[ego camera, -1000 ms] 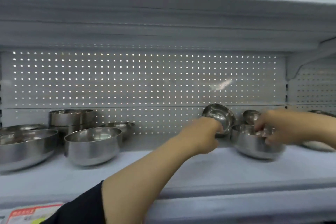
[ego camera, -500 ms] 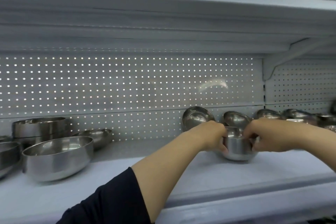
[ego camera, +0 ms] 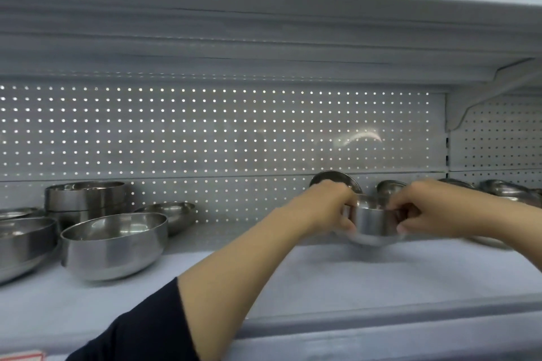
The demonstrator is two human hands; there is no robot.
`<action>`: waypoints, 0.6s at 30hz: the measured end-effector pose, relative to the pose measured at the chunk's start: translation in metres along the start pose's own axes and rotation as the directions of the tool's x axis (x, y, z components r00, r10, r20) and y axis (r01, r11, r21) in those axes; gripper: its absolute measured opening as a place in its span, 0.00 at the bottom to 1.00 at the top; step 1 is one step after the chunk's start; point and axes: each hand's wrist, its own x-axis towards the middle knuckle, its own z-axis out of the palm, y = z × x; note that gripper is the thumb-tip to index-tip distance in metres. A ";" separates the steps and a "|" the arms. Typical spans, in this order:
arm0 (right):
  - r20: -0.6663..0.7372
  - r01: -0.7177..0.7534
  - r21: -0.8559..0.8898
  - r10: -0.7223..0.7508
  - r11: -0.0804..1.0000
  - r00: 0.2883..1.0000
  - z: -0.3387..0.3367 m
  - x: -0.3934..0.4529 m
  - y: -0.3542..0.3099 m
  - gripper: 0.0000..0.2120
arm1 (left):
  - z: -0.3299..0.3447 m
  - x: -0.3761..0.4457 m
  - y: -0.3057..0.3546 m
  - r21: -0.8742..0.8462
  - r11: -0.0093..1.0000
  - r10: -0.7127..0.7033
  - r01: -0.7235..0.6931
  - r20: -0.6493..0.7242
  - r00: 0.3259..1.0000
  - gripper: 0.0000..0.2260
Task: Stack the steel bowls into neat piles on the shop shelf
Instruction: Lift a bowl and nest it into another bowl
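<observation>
Steel bowl [ego camera: 372,221] sits upright between both hands near the shelf's [ego camera: 337,275] back edge, left hand [ego camera: 328,208] and right hand [ego camera: 425,209] each curled around its rim, equally near.

Pale grey shop shelf [ego camera: 322,281], steel bowls [ego camera: 113,246] grouped at left, more bowls [ego camera: 504,189] along the back right

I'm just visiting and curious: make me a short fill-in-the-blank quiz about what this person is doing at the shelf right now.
1. The small steel bowl is gripped by ____ hands at once, the left hand and the right hand.
2. The bowls are made of shiny ____.
3. The back panel behind the shelf is dotted with rows of small ____.
4. The big bowl near the shelf's left end sits with its opening facing ____.

Missing words: both; steel; holes; up
</observation>
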 end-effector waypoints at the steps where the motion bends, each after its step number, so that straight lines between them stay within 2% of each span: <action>1: -0.048 0.033 0.025 -0.032 0.999 0.998 0.000 0.007 -0.006 0.02 | -0.008 -0.006 -0.008 -0.002 1.000 -0.026 0.026 -0.018 0.999 0.10; 5: -0.248 0.174 0.130 -0.138 0.976 0.959 0.004 0.047 -0.041 0.10 | -0.038 -0.028 -0.045 0.033 0.978 -0.203 0.206 -0.092 0.975 0.07; 9: -0.232 0.186 0.224 -0.133 0.957 0.964 0.017 0.110 -0.082 0.09 | -0.056 -0.031 -0.080 0.104 0.876 -0.465 0.471 -0.076 0.882 0.06; 14: -0.214 0.265 0.283 -0.208 0.922 0.954 0.048 0.171 -0.116 0.11 | -0.037 -0.045 -0.129 0.129 0.824 -0.534 0.552 -0.151 0.832 0.09; 18: -0.218 0.306 0.345 -0.241 0.887 0.946 0.080 0.187 -0.125 0.10 | -0.025 -0.057 -0.159 0.088 0.789 -0.599 0.608 -0.109 0.793 0.07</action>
